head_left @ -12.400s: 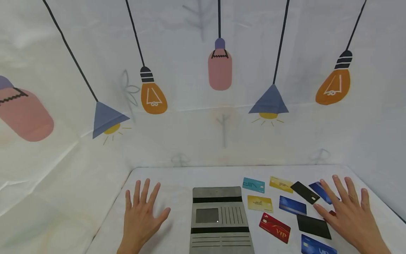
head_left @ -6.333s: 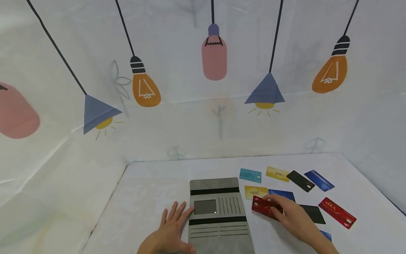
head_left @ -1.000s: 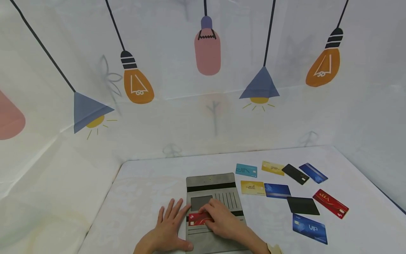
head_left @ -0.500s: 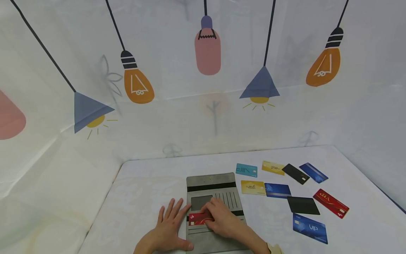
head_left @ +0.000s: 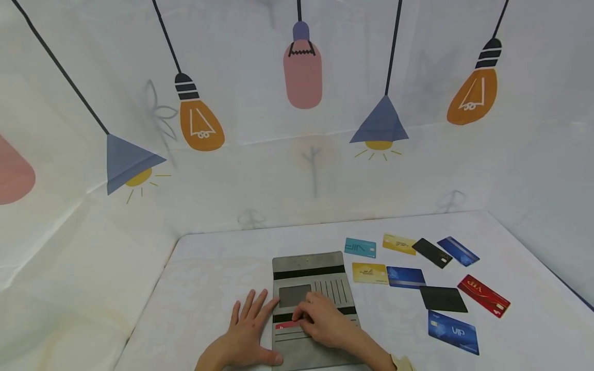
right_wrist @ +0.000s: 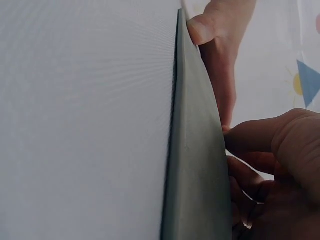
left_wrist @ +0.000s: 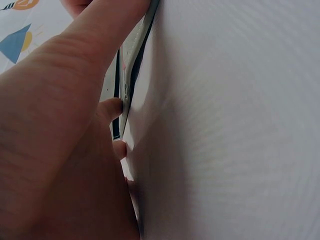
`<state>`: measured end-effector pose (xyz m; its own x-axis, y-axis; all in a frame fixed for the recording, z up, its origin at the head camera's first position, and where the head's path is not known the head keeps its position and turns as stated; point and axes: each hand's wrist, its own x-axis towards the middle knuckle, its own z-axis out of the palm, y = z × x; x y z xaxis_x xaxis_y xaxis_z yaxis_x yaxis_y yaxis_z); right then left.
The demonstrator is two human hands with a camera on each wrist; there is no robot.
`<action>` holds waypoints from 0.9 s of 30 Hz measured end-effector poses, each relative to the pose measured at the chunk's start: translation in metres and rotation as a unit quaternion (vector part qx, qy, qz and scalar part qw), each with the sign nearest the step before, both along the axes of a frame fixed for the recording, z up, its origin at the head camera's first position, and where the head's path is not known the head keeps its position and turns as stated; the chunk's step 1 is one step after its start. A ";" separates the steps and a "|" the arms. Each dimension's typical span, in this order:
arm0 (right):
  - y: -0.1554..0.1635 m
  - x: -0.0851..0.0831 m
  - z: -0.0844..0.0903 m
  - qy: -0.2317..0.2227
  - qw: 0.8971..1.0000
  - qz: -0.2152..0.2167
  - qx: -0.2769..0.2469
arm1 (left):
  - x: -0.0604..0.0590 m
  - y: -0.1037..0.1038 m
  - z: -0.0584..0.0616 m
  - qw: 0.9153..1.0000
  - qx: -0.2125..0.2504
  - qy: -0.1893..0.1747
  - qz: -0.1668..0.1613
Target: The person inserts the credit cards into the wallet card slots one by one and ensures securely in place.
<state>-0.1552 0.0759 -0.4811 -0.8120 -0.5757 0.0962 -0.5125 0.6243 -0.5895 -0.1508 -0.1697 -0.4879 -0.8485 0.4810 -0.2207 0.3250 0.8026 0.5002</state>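
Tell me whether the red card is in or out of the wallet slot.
Partly in: only a red strip shows at a slot of the open grey wallet, under the right hand.

Grey wallet (head_left: pixel 312 281), black bands; red card (head_left: pixel 286 325); backdrop (head_left: pixel 278 154) white, lamp print.

I see a white bench (head_left: pixel 218 268) low in the frame, backed by pale cloth walls (head_left: pixel 260 170) printed with hanging orange bulbs (head_left: pixel 201 125), blue shades (head_left: pixel 379 122) and a pink lamp (head_left: pixel 302 77); lighting is soft and even.
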 end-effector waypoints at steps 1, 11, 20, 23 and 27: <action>0.000 0.000 0.000 0.000 1.000 0.001 0.000 | 0.000 0.000 0.000 1.000 0.000 0.000 0.000; 0.000 0.001 0.003 0.001 1.000 -0.002 0.007 | 0.001 -0.001 -0.001 1.000 0.005 0.004 -0.005; 0.000 0.000 0.004 -0.015 1.000 -0.004 0.007 | 0.001 -0.001 0.001 1.000 0.011 0.008 -0.006; 0.000 -0.001 0.004 -0.020 1.000 -0.004 0.006 | 0.001 -0.001 0.001 1.000 0.009 0.007 -0.006; 0.000 -0.001 0.004 -0.014 1.000 -0.002 0.008 | 0.001 0.000 0.002 1.000 0.005 0.007 -0.006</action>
